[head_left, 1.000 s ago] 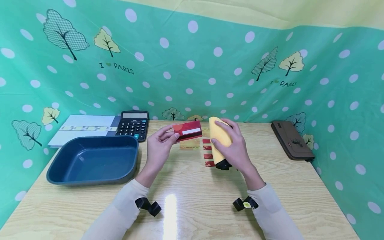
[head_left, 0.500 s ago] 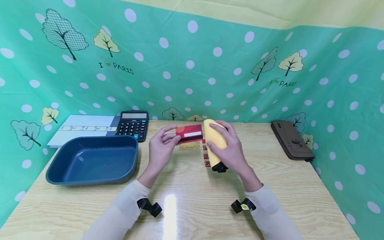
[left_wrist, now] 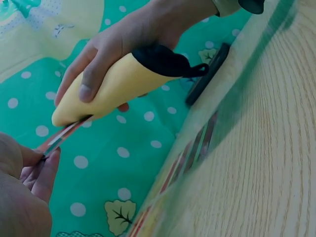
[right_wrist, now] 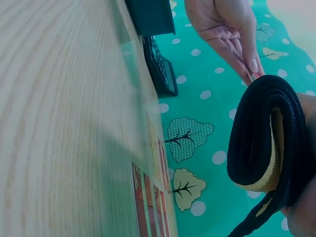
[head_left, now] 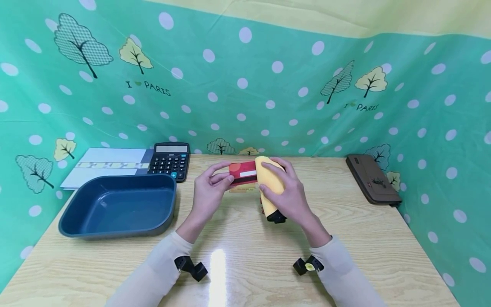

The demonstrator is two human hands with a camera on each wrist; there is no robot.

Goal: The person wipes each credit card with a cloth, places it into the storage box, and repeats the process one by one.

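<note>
In the head view my left hand (head_left: 209,189) pinches the left end of a red bank card (head_left: 242,172), which has a dark stripe and a white strip. My right hand (head_left: 288,192) grips a rolled yellow cloth (head_left: 270,181) with black edging. The cloth's left side covers the card's right end. From the left wrist, the card (left_wrist: 61,138) meets the underside of the roll (left_wrist: 116,89). Both are held above the table. The right wrist view shows the coiled black end of the cloth (right_wrist: 254,128) with a hanging loop.
A gold card (head_left: 245,188) and several red cards (right_wrist: 148,202) lie on the table (head_left: 245,230), mostly hidden behind the cloth in the head view. Left are a blue basin (head_left: 115,228), a calculator (head_left: 168,162) and a white folder (head_left: 111,157). A brown zip case (head_left: 372,179) lies right.
The cloth in my right hand has moved left and slightly toward me, onto the card's right end. My left hand has shifted the card a little right and nearer.
</note>
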